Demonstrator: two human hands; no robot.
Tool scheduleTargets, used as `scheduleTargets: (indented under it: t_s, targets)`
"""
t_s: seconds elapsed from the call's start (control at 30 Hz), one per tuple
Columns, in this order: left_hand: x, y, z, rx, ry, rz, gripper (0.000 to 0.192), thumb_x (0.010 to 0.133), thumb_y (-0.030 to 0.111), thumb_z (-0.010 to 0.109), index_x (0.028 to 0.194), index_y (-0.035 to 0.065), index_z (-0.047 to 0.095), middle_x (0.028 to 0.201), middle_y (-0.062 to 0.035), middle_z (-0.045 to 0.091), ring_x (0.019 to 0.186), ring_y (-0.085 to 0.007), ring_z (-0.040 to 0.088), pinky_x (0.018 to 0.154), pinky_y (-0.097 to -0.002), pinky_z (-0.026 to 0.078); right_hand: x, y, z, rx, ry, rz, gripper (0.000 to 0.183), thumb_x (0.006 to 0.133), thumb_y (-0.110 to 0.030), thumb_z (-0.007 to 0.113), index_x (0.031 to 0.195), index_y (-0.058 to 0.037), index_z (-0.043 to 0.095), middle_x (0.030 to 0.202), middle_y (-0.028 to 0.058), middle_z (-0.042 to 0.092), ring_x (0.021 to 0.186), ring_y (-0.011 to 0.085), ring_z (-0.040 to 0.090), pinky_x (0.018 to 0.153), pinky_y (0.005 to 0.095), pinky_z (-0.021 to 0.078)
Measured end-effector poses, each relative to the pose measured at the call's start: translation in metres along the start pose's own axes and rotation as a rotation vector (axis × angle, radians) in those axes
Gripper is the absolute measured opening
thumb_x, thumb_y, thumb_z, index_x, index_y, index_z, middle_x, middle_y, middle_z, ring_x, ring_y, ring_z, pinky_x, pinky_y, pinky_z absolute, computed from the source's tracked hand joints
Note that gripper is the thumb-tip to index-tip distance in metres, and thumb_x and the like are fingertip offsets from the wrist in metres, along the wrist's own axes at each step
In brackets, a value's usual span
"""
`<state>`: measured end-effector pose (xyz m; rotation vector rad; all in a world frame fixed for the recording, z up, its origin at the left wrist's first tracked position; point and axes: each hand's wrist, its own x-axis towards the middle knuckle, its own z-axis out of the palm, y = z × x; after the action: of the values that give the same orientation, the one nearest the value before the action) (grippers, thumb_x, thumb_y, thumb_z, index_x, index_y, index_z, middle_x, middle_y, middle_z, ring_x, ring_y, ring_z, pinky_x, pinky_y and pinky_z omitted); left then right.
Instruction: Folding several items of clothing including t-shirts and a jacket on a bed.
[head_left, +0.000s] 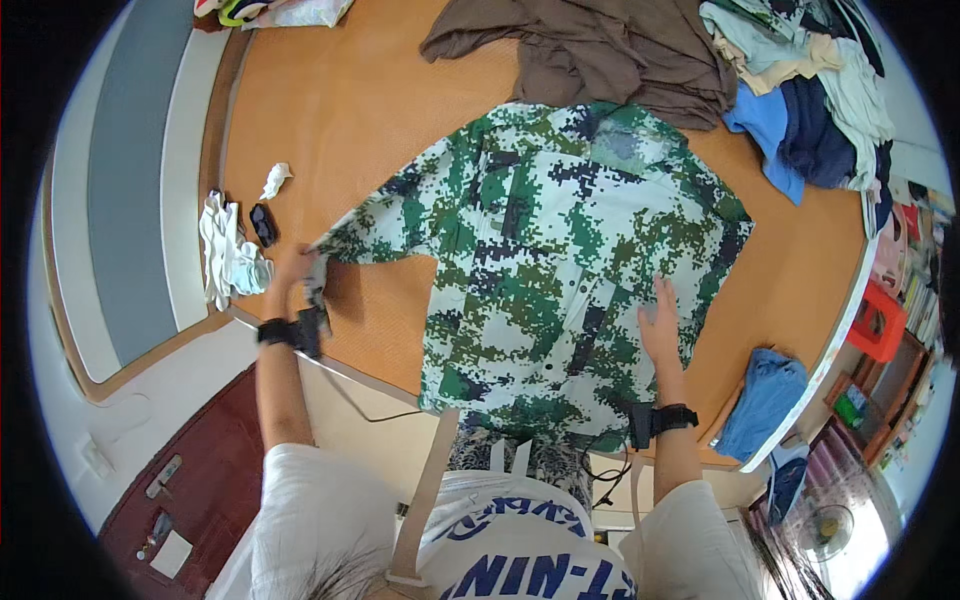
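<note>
A green-and-white digital camouflage jacket (540, 270) lies spread with its collar away from me and its hem hanging over the near edge of the orange mat (345, 135). My left hand (291, 268) grips the cuff of the sleeve stretched out to the left, lifting it slightly. On the other side, my right hand (661, 322) is over the lower front of the jacket, fingers extended; whether it presses the cloth is hard to see. The right sleeve's lower part is not visible.
Beyond the collar lies a brown garment (600, 52), beside a heap of clothes (810, 97). Folded blue jeans (761, 405) lie at the right edge. At left are white cloths (225, 251), a black object (263, 225) and a crumpled tissue (276, 181). A cable (360, 409) hangs in front.
</note>
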<state>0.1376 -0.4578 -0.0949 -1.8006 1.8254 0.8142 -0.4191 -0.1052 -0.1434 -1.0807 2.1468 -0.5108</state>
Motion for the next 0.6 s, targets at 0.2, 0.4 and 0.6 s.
scheduleTargets:
  t_s: [0.2, 0.4, 0.6]
  targets:
    - [-0.086, 0.125, -0.136, -0.589, -0.460, -0.045, 0.030, 0.082, 0.018, 0.054, 0.104, -0.0022, 0.055, 0.084, -0.0044, 0.061, 0.071, -0.0122, 0.058, 0.062, -0.0226, 0.046, 0.004, 0.029, -0.007, 0.199, 0.008, 0.024, 0.053, 0.078, -0.009, 0.053, 0.128, -0.0072, 0.035, 0.132, 0.0178, 0.034, 0.122, 0.0321, 0.033, 0.099, 0.0369, 0.0276]
    - [-0.180, 0.326, -0.084, -1.135, -0.780, 0.054, 0.058, 0.083, 0.027, 0.055, 0.128, 0.0030, 0.028, 0.117, -0.0187, 0.047, 0.099, -0.0236, 0.054, 0.086, -0.0347, 0.045, 0.013, 0.027, -0.028, 0.685, 0.056, 0.370, 0.042, 0.084, -0.021, 0.049, 0.123, -0.0042, 0.042, 0.123, 0.0134, 0.047, 0.112, 0.0243, 0.045, 0.090, 0.0358, 0.0376]
    - [-0.205, 0.381, -0.001, -1.143, -1.188, 0.482, 0.058, 0.087, 0.031, 0.049, 0.132, 0.0064, 0.024, 0.133, -0.0179, 0.031, 0.124, -0.0286, 0.030, 0.101, -0.0371, 0.029, 0.009, 0.062, -0.026, 1.580, 0.193, 0.735, 0.063, 0.087, -0.053, 0.032, 0.134, -0.0112, 0.027, 0.133, 0.0133, 0.034, 0.121, 0.0295, 0.033, 0.099, 0.0466, 0.0249]
